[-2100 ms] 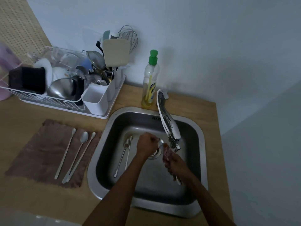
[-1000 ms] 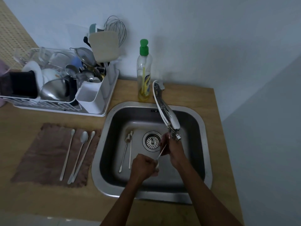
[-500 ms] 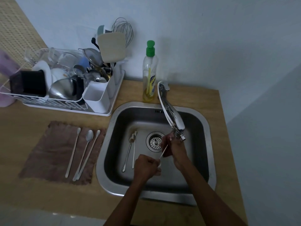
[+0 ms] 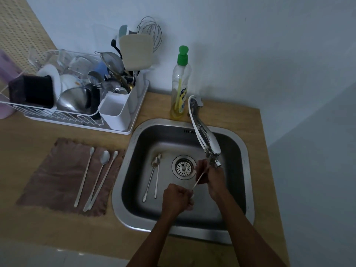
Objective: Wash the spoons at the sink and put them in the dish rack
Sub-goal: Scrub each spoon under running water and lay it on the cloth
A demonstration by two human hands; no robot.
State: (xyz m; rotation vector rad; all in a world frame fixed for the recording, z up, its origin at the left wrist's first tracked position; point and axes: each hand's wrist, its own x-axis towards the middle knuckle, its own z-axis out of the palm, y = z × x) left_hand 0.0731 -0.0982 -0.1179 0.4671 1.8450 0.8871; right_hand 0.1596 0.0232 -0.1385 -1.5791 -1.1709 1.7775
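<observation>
Both hands work over the sink [image 4: 116,189], set slightly apart and joined by one long-handled spoon [image 4: 198,179]. The left hand [image 4: 178,197] curls round the handle end to steady it, while the right hand [image 4: 213,177] closes its fingers over the bowl end right under the tap spout [image 4: 209,144], probably so rubbing and rinsing happen in one place. Whether water is running cannot be told. Two more spoons [image 4: 153,177] lie side by side on the basin floor left of the drain, seemingly waiting to be washed. Three spoons [image 4: 96,179] rest in a row on a brown cloth [image 4: 48,180] on the bench [image 4: 28,147], likely draining. The crowded dish rack [image 4: 57,114] stands behind the cloth, its white cutlery holder [image 4: 115,114] near the sink.
</observation>
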